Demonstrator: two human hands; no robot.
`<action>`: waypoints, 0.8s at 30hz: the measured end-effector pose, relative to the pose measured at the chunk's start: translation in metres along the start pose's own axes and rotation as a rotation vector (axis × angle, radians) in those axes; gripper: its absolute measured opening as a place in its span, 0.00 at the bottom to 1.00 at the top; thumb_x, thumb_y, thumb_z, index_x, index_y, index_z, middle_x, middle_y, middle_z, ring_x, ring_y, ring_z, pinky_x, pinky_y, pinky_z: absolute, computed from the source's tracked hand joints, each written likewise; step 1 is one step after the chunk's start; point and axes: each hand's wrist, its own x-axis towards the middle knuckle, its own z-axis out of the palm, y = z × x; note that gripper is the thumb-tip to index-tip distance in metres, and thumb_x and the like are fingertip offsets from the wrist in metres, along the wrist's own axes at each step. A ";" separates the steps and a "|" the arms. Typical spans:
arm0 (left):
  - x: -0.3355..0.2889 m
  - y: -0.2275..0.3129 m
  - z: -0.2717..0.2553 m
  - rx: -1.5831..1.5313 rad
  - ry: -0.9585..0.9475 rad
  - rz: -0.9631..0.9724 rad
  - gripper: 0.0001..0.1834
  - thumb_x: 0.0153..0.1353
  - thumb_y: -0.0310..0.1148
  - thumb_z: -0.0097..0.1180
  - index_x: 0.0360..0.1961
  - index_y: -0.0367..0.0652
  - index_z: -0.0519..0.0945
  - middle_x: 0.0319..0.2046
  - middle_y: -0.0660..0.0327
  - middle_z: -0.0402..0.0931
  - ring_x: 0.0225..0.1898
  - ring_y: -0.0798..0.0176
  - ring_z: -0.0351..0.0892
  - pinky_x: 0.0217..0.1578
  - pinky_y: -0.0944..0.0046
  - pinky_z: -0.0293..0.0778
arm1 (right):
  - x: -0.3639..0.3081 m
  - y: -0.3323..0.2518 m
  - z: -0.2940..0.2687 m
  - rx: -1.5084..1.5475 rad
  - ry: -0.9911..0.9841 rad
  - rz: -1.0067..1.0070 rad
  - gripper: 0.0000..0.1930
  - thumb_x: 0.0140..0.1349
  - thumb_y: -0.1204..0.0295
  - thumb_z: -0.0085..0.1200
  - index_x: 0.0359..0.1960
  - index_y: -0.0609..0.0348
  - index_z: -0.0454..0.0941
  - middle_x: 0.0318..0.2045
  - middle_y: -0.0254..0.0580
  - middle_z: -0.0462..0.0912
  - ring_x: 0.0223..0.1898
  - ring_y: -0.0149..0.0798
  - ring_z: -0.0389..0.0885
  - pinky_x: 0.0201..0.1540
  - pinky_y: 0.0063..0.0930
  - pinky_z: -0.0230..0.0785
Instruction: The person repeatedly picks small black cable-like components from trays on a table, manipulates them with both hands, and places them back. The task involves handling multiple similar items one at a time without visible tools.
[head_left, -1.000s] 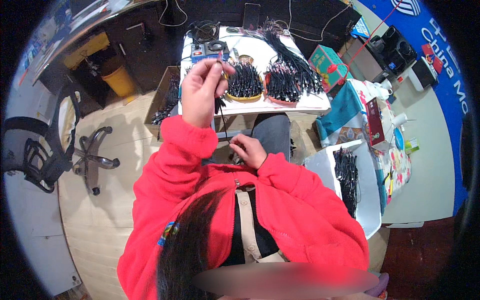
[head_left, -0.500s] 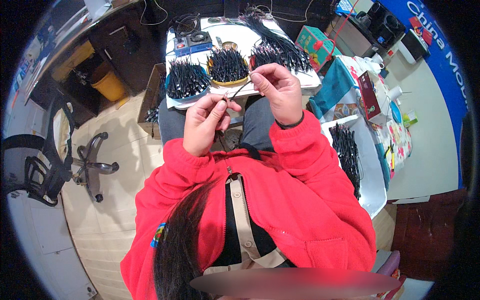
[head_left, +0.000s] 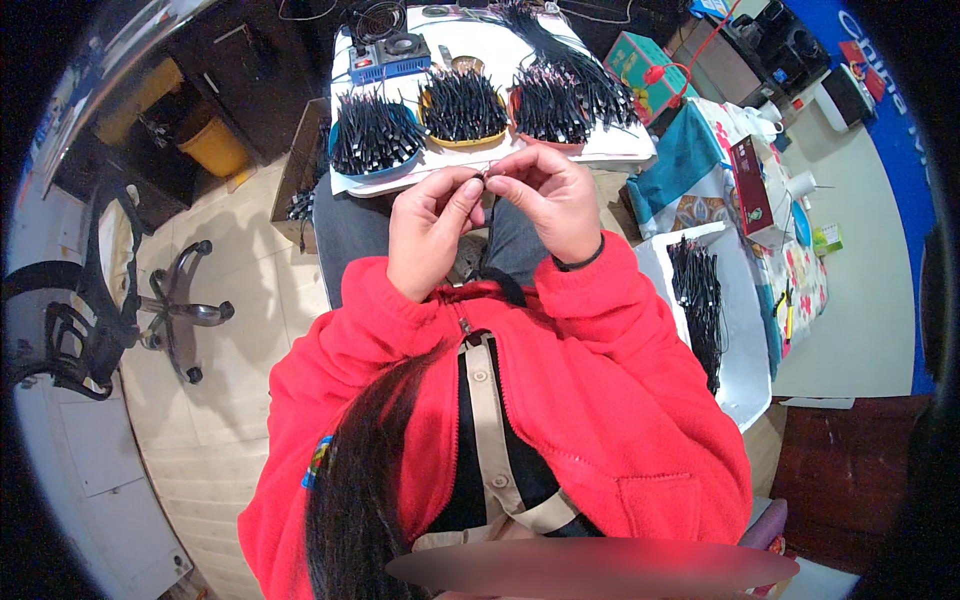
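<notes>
Above my lap, my left hand [head_left: 432,228] and my right hand [head_left: 552,208] meet with their fingertips pinched around thin black cables [head_left: 487,181]. The joined ends are mostly covered by fingers and too small to make out. A strand of cable hangs below the pinch. Just beyond my hands, on a white table [head_left: 410,55], bundles of short black cables with pale ends stand in a blue bowl [head_left: 372,178], a yellow bowl [head_left: 466,141] and a red bowl [head_left: 560,147].
A blue device [head_left: 388,67] sits at the table's back left, with long black cables [head_left: 575,60] at its back right. On my right, a white foam box [head_left: 742,375] holds more black cables. An office chair [head_left: 175,310] stands at left, near a cardboard box [head_left: 291,200].
My right hand has come down and left, bringing its cable to my left fingertips. My left hand has shifted slightly right. The red bowl is now less covered by my right hand.
</notes>
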 end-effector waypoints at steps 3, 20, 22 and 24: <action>0.000 -0.001 -0.001 -0.041 -0.014 -0.076 0.08 0.65 0.29 0.52 0.41 0.36 0.79 0.23 0.68 0.73 0.23 0.79 0.68 0.22 0.79 0.62 | -0.002 0.001 -0.003 0.052 0.004 -0.028 0.05 0.56 0.78 0.61 0.33 0.64 0.79 0.29 0.35 0.82 0.30 0.25 0.78 0.35 0.17 0.70; -0.006 0.000 -0.006 -0.420 -0.154 -0.231 0.08 0.65 0.29 0.52 0.38 0.34 0.78 0.21 0.67 0.72 0.18 0.80 0.59 0.18 0.78 0.53 | -0.012 0.016 0.008 0.900 -0.189 0.391 0.07 0.65 0.70 0.51 0.40 0.60 0.72 0.34 0.35 0.77 0.35 0.29 0.76 0.39 0.24 0.71; -0.007 0.000 -0.006 -0.379 -0.158 -0.227 0.08 0.65 0.29 0.52 0.38 0.35 0.79 0.21 0.67 0.73 0.19 0.80 0.61 0.18 0.79 0.54 | -0.012 0.013 0.006 0.855 -0.202 0.445 0.09 0.66 0.69 0.50 0.43 0.60 0.71 0.34 0.35 0.77 0.35 0.29 0.76 0.39 0.24 0.72; -0.008 0.002 -0.007 -0.291 -0.152 -0.231 0.08 0.65 0.29 0.52 0.39 0.35 0.79 0.22 0.67 0.74 0.20 0.80 0.63 0.19 0.79 0.55 | -0.010 0.009 0.003 0.778 -0.162 0.395 0.10 0.66 0.69 0.50 0.45 0.60 0.69 0.34 0.36 0.76 0.34 0.31 0.77 0.39 0.27 0.73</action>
